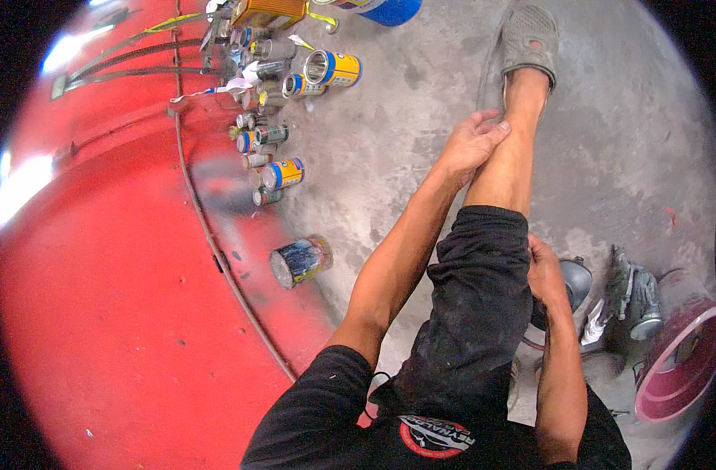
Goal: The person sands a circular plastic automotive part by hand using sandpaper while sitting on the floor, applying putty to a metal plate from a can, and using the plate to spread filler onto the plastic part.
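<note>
My left hand [477,142] grips my bare lower leg [505,176] just above the ankle, thumb across the front. The leg stretches forward to a grey perforated clog [528,39] on my foot at the top. My right hand [544,270] is against the outer side of my black shorts [475,305] near the knee; its fingertips are partly hidden by the fabric, so I cannot tell how closed it is.
Several paint cans [332,69] line the red wall [99,313] on the left, with a stained can [301,261] lower down and a hose [225,262] along the wall. A pink bucket [679,364] and metal spray equipment [643,301] sit at right on the concrete floor [624,141].
</note>
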A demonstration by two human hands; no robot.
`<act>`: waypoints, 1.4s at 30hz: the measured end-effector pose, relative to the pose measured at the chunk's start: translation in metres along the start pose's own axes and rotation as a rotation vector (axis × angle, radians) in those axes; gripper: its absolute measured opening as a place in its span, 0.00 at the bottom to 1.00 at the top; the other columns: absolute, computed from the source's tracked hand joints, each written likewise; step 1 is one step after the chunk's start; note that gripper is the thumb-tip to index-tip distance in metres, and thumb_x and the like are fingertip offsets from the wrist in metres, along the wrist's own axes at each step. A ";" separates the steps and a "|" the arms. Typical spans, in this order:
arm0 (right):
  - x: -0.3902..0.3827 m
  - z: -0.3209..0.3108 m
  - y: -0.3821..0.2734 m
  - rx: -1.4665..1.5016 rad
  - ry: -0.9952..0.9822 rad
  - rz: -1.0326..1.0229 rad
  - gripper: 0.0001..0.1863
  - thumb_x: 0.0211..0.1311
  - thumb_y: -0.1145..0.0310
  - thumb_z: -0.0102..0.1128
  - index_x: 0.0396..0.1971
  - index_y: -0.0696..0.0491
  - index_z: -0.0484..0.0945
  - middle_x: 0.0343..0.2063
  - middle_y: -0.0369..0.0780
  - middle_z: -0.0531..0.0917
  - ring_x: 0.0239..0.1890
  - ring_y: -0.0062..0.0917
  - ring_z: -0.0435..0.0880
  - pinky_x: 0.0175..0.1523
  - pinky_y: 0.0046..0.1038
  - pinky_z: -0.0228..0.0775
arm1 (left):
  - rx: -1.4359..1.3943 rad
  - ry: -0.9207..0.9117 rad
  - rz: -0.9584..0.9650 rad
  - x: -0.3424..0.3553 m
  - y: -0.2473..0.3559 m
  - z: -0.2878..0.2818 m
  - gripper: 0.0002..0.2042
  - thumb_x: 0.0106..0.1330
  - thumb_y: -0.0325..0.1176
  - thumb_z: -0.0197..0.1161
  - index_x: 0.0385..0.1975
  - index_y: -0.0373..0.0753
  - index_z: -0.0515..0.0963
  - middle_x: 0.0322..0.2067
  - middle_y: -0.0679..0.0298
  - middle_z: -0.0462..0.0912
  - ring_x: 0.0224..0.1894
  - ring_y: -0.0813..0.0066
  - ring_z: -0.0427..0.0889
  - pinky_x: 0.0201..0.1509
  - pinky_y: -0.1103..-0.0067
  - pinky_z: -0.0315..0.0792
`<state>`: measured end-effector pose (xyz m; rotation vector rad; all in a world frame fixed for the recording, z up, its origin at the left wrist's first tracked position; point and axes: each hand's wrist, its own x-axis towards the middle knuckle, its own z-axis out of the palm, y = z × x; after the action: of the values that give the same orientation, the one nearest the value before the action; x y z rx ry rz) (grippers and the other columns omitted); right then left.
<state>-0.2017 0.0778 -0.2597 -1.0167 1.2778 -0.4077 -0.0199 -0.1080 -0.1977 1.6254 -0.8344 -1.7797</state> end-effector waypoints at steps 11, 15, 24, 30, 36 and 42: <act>-0.016 -0.005 -0.043 -0.104 0.025 -0.031 0.13 0.66 0.66 0.50 0.48 0.53 0.76 0.38 0.52 0.81 0.43 0.45 0.80 0.47 0.37 0.70 | 0.621 -0.118 0.072 -0.106 0.027 0.001 0.49 0.54 0.36 0.71 0.68 0.24 0.43 0.65 0.43 0.55 0.68 0.61 0.57 0.70 0.74 0.52; -0.041 -0.017 -0.067 -0.033 -0.079 -0.066 0.12 0.63 0.72 0.51 0.45 0.54 0.77 0.33 0.52 0.81 0.39 0.46 0.80 0.44 0.36 0.70 | 0.756 -0.017 -0.023 -0.162 0.020 -0.001 0.43 0.60 0.40 0.65 0.67 0.24 0.45 0.66 0.43 0.54 0.68 0.59 0.56 0.70 0.73 0.50; -0.054 -0.018 -0.055 0.119 -0.120 -0.097 0.13 0.63 0.77 0.48 0.46 0.56 0.77 0.37 0.47 0.83 0.38 0.34 0.82 0.47 0.30 0.71 | 0.700 0.101 0.198 -0.213 0.008 0.014 0.14 0.63 0.29 0.58 0.46 0.32 0.69 0.59 0.45 0.63 0.64 0.56 0.63 0.65 0.70 0.58; -0.052 -0.024 -0.044 0.094 -0.156 -0.131 0.14 0.64 0.79 0.46 0.46 0.55 0.77 0.38 0.46 0.83 0.39 0.33 0.82 0.48 0.28 0.70 | 0.684 0.254 0.439 -0.223 -0.002 0.030 0.09 0.61 0.28 0.60 0.39 0.33 0.74 0.53 0.50 0.69 0.55 0.55 0.70 0.60 0.68 0.64; -0.045 -0.018 -0.038 0.101 -0.113 -0.110 0.14 0.63 0.80 0.46 0.45 0.56 0.77 0.37 0.45 0.84 0.39 0.26 0.81 0.49 0.26 0.70 | 0.772 0.266 0.512 -0.223 0.000 0.026 0.07 0.59 0.26 0.61 0.36 0.34 0.77 0.39 0.57 0.78 0.45 0.58 0.75 0.51 0.68 0.69; -0.047 -0.023 -0.047 0.284 -0.166 -0.014 0.14 0.59 0.82 0.51 0.45 0.56 0.78 0.38 0.37 0.84 0.41 0.20 0.79 0.50 0.25 0.70 | 0.915 0.245 0.609 -0.234 0.012 0.036 0.11 0.56 0.28 0.64 0.40 0.36 0.79 0.37 0.58 0.78 0.40 0.59 0.76 0.45 0.69 0.71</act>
<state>-0.2234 0.0790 -0.1928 -0.8013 1.0306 -0.4900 -0.0353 0.0670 -0.0381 1.7488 -1.9350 -0.7608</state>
